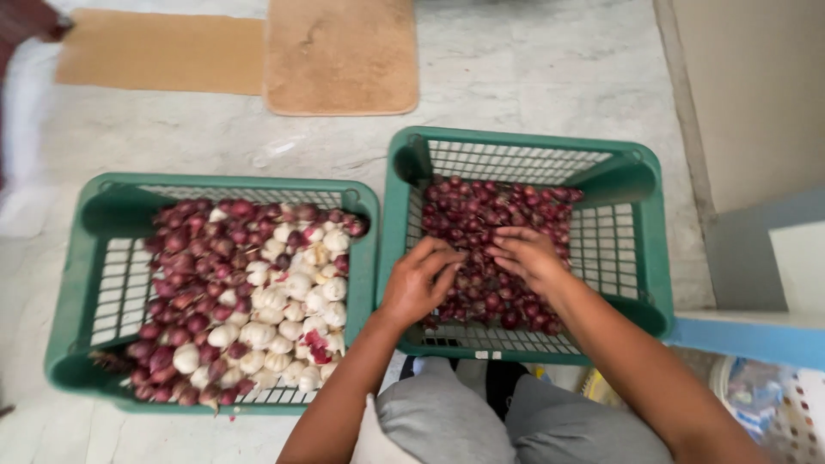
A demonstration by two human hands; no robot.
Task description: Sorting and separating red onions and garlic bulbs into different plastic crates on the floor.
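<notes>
Both hands work inside the right green crate (655, 249), which sits on the marble floor (516, 77). I read my left hand (419, 279) as half curled, fingertips pressed into the pile of small red onions (490, 215) near the crate's left wall; whether it has closed around a bulb I cannot tell. My right hand (528, 255) lies flatter, fingers bent downward onto the same pile toward the middle of the crate, touching the bulbs but, as far as I can see, gripping none. The two hands nearly meet at their fingertips.

Procedure note, in my judgement: keep the fingers loose and rake the top layer lightly, so the papery skins stay on and no bulb slips through the slotted walls. Work from the near edge of the crate toward the far edge.

Contents: the right crate holds red onions only, heaped from its far edge to its middle, with bare mesh showing at the right wall and near edge. The left green crate (69, 301) holds a mix: red onions along its left and far sides, white garlic bulbs (288, 305) massed toward its right wall. The two crates stand just beside each other. Two tan mats (339, 56) lie beyond them.
</notes>
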